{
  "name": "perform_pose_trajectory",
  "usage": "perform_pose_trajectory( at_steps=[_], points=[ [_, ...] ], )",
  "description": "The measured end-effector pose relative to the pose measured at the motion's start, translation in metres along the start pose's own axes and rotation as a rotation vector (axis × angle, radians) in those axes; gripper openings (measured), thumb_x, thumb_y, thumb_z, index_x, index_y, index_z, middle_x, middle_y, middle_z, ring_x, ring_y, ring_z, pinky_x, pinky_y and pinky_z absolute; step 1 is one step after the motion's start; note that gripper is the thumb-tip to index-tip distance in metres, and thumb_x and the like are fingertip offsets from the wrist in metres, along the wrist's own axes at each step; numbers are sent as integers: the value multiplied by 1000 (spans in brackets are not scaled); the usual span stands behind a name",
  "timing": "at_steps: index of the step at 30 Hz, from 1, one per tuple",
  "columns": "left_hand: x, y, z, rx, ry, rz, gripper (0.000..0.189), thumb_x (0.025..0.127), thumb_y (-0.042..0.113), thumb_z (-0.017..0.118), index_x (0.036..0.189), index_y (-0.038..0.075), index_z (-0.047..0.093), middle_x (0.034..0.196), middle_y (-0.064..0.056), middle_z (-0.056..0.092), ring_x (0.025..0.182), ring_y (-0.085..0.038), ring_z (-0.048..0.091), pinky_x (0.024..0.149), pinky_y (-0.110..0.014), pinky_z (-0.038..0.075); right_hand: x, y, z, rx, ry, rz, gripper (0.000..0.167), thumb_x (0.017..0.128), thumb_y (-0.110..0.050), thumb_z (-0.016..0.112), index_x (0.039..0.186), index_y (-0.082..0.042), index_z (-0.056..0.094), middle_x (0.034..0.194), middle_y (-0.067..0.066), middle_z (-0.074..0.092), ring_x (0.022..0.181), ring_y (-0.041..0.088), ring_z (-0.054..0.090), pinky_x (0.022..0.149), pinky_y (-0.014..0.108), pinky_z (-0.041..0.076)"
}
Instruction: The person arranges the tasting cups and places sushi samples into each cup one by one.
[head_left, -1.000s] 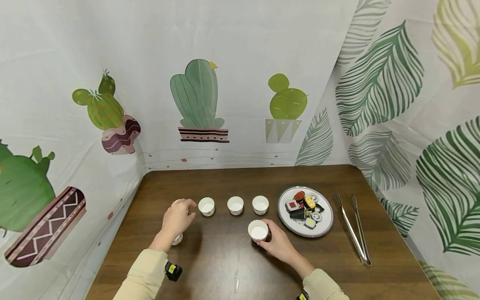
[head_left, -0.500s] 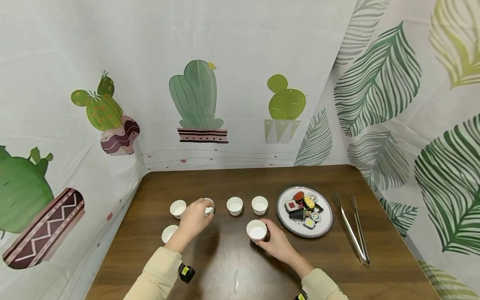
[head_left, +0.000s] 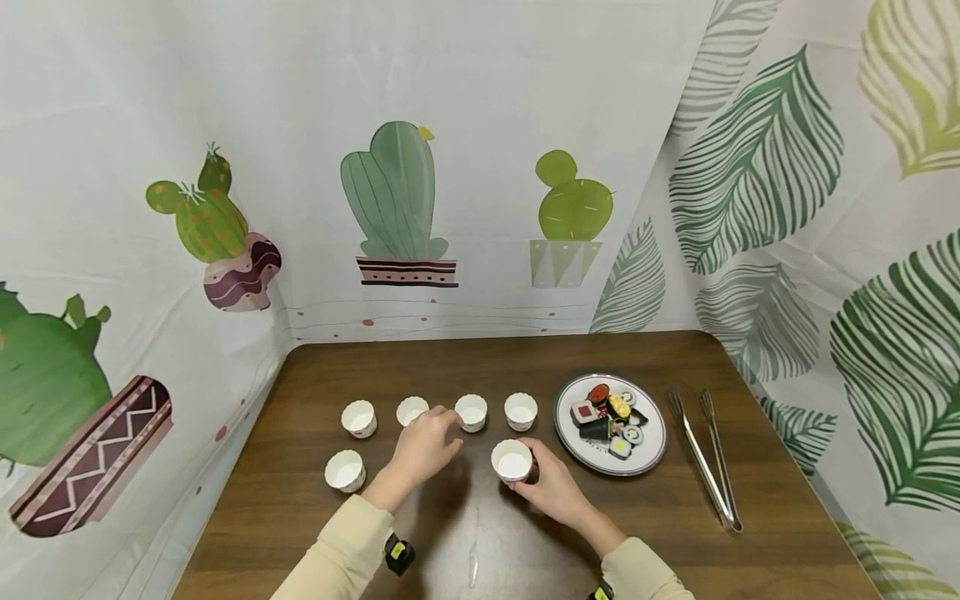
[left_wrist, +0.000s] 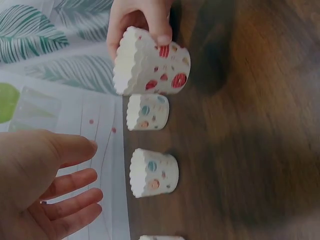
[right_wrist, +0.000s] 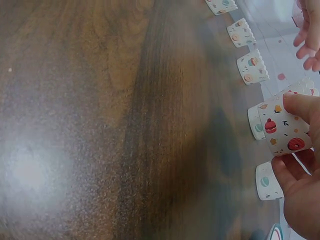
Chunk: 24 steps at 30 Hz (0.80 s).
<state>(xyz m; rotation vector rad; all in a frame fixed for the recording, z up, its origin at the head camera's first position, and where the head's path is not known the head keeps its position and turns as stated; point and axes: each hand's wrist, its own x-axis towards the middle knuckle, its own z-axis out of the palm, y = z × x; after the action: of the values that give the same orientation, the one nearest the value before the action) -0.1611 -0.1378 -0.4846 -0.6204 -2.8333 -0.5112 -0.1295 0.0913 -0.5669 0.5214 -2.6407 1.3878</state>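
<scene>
My right hand point(head_left: 558, 483) grips a white scalloped paper baking cup point(head_left: 512, 458) by its side, thumb and fingers around it. Red macaron-like prints show on that cup point(left_wrist: 175, 75) in the left wrist view. With nothing in it, my left hand point(head_left: 426, 446) hovers, fingers relaxed, near the third cup point(head_left: 471, 417) of the back row. It partly covers the second cup point(head_left: 408, 410). At the row's ends stand a left cup point(head_left: 360, 421) and a right cup point(head_left: 521, 412). Another cup point(head_left: 345, 473) stands nearer, at front left.
A round plate point(head_left: 564, 442) of sushi-like pieces point(head_left: 609, 417) sits to the right of the cups. Farther right lie metal tongs point(head_left: 708, 458), their arms spread. The brown wooden table point(head_left: 465, 550) backs onto a printed cloth point(head_left: 495, 167).
My left hand has moved rightward along the back row, from the left end cup past the second to the third, uncovering the left cups. My right hand keeps its cup nearly in place.
</scene>
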Motion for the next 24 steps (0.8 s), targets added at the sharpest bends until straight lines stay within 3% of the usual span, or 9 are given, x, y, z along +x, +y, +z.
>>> perform_pose_trajectory(
  at_steps=[5,12,24],
  points=[
    [3,9,6,-3,3,39,24,71,20,75,93,14,67,88,0,64,79,-21,63,64,-36,50,1,-3,1,33,-16,36,63,64,-11,82,120,-10,51,114,0,59,106,12,54,91,36,44],
    [9,20,11,-8,11,79,23,72,23,75,92,15,67,88,2,63,80,-17,63,64,-33,50,2,-6,3,51,-29,18,64,65,-9,81,121,-8,50,115,2,59,106,14,55,90,36,45],
    [17,39,24,-2,-61,82,23,72,21,75,93,16,65,87,2,62,72,-15,60,57,-29,48,2,-10,4,68,-42,-5,63,67,-6,79,122,-6,49,115,5,58,103,15,56,87,33,47]
  ],
)
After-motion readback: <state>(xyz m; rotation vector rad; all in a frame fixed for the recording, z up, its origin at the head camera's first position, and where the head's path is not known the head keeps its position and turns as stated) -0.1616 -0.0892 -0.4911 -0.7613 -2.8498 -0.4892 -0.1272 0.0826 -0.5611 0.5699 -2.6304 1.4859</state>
